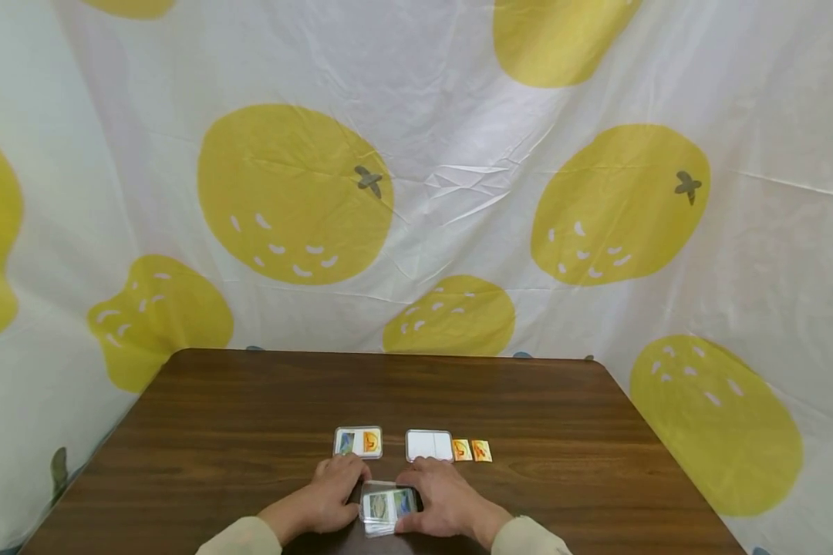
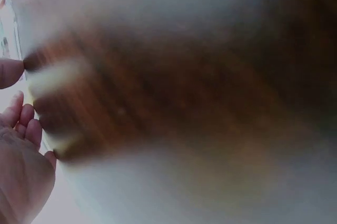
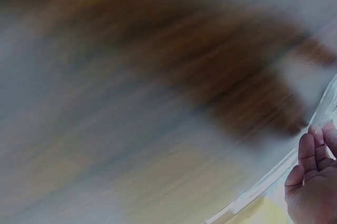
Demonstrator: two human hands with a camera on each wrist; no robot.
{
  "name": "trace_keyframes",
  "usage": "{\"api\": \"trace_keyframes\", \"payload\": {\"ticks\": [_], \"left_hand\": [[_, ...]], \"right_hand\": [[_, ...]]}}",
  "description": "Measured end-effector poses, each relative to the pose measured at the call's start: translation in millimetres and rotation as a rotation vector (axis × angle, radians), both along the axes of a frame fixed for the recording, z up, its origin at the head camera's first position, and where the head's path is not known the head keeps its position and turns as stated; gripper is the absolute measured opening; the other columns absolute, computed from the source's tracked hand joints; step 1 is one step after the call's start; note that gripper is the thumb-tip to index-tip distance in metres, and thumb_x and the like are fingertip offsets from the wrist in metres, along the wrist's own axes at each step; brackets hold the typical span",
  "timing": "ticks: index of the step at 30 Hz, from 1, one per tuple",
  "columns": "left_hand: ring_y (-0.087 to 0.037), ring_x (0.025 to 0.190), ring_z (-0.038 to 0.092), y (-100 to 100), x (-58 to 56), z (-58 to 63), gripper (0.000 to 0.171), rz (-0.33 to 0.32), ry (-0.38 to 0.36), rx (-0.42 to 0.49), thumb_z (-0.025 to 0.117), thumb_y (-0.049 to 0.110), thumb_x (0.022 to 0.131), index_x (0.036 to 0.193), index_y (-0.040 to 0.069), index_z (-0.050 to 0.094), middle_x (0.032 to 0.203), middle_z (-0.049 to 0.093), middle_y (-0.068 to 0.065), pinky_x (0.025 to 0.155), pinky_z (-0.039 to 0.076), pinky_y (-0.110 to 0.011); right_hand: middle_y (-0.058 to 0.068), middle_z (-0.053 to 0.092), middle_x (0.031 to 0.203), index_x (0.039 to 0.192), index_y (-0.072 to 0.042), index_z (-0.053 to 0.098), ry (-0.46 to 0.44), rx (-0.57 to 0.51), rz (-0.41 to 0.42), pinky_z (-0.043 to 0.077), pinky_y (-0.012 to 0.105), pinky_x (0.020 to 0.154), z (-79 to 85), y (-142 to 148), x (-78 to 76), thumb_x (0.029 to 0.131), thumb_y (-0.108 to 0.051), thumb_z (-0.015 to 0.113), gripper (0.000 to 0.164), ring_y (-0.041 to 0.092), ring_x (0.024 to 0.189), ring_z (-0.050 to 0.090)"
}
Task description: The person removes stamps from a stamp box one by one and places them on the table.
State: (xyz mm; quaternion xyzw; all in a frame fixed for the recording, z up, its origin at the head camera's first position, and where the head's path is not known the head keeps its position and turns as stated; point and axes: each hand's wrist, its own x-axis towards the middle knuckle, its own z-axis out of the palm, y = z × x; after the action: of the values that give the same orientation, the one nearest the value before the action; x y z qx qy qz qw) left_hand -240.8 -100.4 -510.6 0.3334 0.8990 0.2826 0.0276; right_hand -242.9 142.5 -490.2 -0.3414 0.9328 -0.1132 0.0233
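Observation:
Between my two hands, near the front of the table, lies a small stack of clear plastic card cases [image 1: 382, 506]. Green and blue pictures on white cards show through the top one. My left hand [image 1: 329, 495] holds the stack's left side, fingers at the far corner and thumb lower down. At the right side, my right hand [image 1: 447, 499] grips it between thumb and fingers. Both wrist views are mostly blurred; fingers of the left hand [image 2: 23, 150] and of the right hand [image 3: 313, 176] show at the edges, what they touch being unclear.
Beyond my left hand lies a clear case with a blue and an orange picture [image 1: 358, 442]. A white-filled clear case [image 1: 429, 445] lies beyond the right hand, beside two small orange cards [image 1: 472, 451]. A fruit-patterned cloth [image 1: 458, 231] hangs behind the dark wooden table [image 1: 250, 416].

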Motion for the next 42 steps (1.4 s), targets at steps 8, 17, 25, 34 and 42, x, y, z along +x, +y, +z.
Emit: {"api": "trace_keyframes", "payload": {"ticks": [8,17,25,34,42], "left_hand": [[-0.024,0.108,0.044,-1.1,-0.3,0.3,0.036,0.002,0.013,-0.008,0.064,0.009,0.075,0.109,0.012,0.054,0.110,0.047,0.004,0.096,0.031,-0.055],[-0.024,0.109,0.043,-1.3,-1.2,1.8,0.039,0.014,-0.015,-0.028,0.065,0.020,0.074,0.110,0.010,0.055,0.112,0.047,0.003,0.099,0.030,-0.056],[-0.025,0.112,0.044,0.3,0.4,-0.5,0.070,0.012,0.031,-0.052,0.082,0.058,0.065,0.111,0.013,0.056,0.109,0.046,0.006,0.098,0.033,-0.057],[-0.027,0.115,0.044,-0.7,0.7,-0.9,0.063,0.003,0.055,-0.062,0.082,0.053,0.068,0.109,0.013,0.055,0.111,0.047,0.003,0.098,0.032,-0.057],[-0.027,0.112,0.045,-0.4,0.1,-1.3,0.059,0.001,0.041,-0.079,0.081,0.051,0.071,0.108,0.013,0.056,0.112,0.046,0.003,0.098,0.033,-0.056]], "right_hand": [[-0.005,0.059,0.112,0.120,-0.017,0.068,0.027,-0.005,0.000,0.043,0.038,0.095,-1.8,0.2,-0.5,0.078,-0.057,0.075,0.058,0.013,0.104,0.055],[-0.004,0.059,0.114,0.124,-0.018,0.067,0.013,-0.025,-0.023,0.043,0.039,0.095,2.9,8.9,-2.9,0.077,-0.059,0.075,0.063,0.015,0.105,0.054],[-0.005,0.059,0.111,0.124,-0.017,0.068,0.025,-0.041,-0.038,0.043,0.039,0.093,5.9,16.1,-1.8,0.077,-0.057,0.076,0.062,0.014,0.104,0.055],[-0.007,0.057,0.109,0.125,-0.014,0.068,0.002,-0.100,-0.053,0.046,0.036,0.088,4.7,38.2,-1.8,0.076,-0.056,0.077,0.064,0.013,0.100,0.055],[0.001,0.061,0.116,0.122,-0.013,0.069,-0.012,-0.165,-0.065,0.043,0.051,0.093,5.8,66.5,2.4,0.073,-0.056,0.081,0.066,0.022,0.108,0.057]]}}
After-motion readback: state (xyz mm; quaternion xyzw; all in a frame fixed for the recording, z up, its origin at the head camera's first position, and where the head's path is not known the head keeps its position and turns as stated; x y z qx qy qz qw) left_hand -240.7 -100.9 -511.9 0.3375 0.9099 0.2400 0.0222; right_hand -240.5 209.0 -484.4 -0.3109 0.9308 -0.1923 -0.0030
